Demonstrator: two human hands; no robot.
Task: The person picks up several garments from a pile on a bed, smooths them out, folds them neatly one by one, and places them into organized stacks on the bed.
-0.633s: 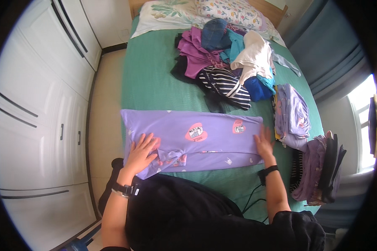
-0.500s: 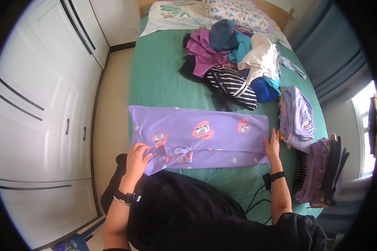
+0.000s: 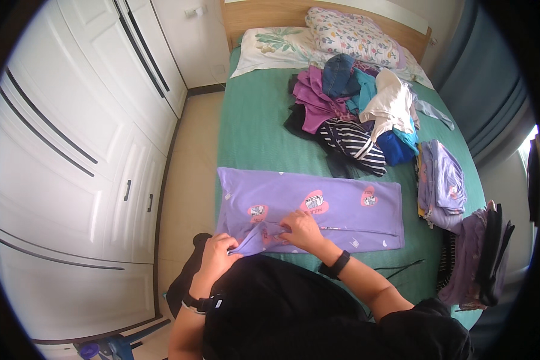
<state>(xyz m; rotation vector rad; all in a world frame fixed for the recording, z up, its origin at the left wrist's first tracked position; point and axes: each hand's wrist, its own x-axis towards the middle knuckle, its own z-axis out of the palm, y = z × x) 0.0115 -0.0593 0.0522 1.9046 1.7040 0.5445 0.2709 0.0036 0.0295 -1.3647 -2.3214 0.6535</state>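
- Lilac pajama garment (image 3: pixel 336 207) with pink heart patches lies flat across the near part of the green bed (image 3: pixel 252 132), long side left to right.
- I see my left hand (image 3: pixel 218 251) pinching its near-left hem, grip closed on the cloth.
- My right hand (image 3: pixel 301 230) presses flat on the middle, fingers open, gripping nothing.
- I judge a fold of the near edge is in hand; next calls for lifting that hem evenly.
- Unfolded clothes pile (image 3: pixel 354 114) sits farther off; folded stacks (image 3: pixel 441 183) lie right.
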